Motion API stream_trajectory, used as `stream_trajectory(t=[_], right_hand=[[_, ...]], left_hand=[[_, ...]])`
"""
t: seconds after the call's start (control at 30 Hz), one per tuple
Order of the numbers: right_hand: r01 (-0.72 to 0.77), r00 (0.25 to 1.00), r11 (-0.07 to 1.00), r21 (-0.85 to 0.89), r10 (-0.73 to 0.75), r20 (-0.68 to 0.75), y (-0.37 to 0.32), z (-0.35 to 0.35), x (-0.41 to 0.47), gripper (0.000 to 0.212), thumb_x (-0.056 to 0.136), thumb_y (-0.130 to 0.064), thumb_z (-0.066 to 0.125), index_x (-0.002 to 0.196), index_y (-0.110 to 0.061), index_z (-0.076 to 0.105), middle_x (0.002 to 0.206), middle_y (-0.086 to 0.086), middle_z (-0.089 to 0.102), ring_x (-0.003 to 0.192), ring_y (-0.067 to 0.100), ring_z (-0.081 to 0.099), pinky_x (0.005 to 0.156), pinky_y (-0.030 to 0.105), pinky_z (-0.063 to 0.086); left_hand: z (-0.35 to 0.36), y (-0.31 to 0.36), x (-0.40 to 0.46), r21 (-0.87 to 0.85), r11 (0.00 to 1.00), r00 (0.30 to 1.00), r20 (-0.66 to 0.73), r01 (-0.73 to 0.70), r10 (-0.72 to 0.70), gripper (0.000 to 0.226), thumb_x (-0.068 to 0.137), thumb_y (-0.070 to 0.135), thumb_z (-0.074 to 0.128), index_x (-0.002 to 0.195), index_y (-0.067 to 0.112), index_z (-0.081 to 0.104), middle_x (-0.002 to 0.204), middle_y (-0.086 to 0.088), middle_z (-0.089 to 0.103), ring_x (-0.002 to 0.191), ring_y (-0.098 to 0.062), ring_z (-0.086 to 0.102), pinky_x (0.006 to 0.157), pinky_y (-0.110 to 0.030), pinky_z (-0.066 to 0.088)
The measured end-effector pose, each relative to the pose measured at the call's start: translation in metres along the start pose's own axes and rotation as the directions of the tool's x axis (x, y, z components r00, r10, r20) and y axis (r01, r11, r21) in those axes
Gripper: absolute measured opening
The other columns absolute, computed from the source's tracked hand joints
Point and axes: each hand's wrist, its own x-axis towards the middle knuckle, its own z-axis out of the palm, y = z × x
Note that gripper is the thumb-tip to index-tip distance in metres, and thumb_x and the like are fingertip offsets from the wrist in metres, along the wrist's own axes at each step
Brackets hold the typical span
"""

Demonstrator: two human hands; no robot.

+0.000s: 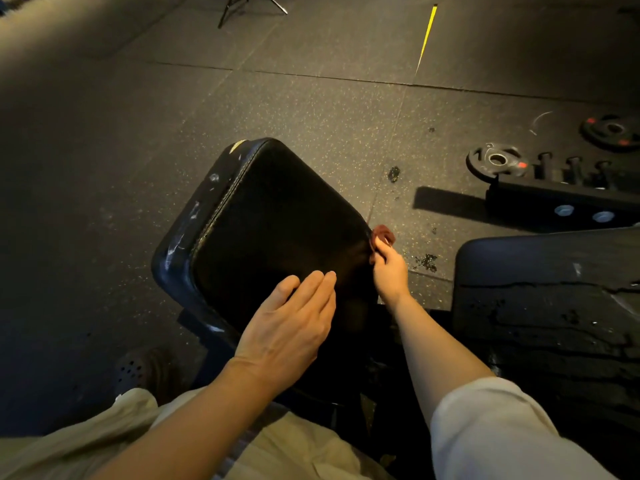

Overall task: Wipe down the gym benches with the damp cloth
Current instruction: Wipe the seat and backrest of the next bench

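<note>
The black bench pad [277, 230] at centre frame is steadied by the left hand [287, 327], fingers flat and relaxed. A reddish cloth [382, 233] is pinched by the right hand [389, 268] at the pad's right edge. Probably mid-job: the cracked bench [547, 306] at lower right looks yet to be wiped.

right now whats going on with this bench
A person is wiping a black padded gym bench seat. The right hand pinches a reddish cloth against the pad's right edge, while the left hand rests flat on top, fingers straight. Two weight plates lie on the rubber floor beyond.
</note>
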Motion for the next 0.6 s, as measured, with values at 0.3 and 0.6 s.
stream_trajectory(t=[0.3, 0.6], right_hand=[[0.350, 0.934, 0.916, -0.194, -0.356, 0.003, -0.019, 0.013, -0.012, 0.047, 0.094, 0.003, 0.046, 0.137, -0.013, 0.052, 0.149, 0.000, 0.042, 0.145, 0.016, 0.023, 0.117, 0.024, 0.011], [0.125, 0.991, 0.991, -0.041, -0.126, -0.032, -0.021, 0.004, 0.010, 0.050, 0.088, 0.004, 0.052, 0.135, -0.013, 0.054, 0.137, 0.008, 0.055, 0.130, 0.024, 0.047, 0.114, 0.038, 0.032]], left_hand=[[0.014, 0.002, -0.001, 0.103, 0.992, 0.990, -0.118, -0.068, 0.080, 0.048, 0.086, 0.029, 0.056, 0.130, 0.011, 0.058, 0.134, -0.008, 0.058, 0.120, -0.024, 0.054, 0.096, -0.038, 0.030], [0.019, 0.004, 0.000, 0.138, 0.988, 0.983, -0.164, -0.063, 0.085, 0.048, 0.090, 0.027, 0.038, 0.131, 0.010, 0.058, 0.133, -0.009, 0.059, 0.119, -0.025, 0.055, 0.097, -0.039, 0.030]])
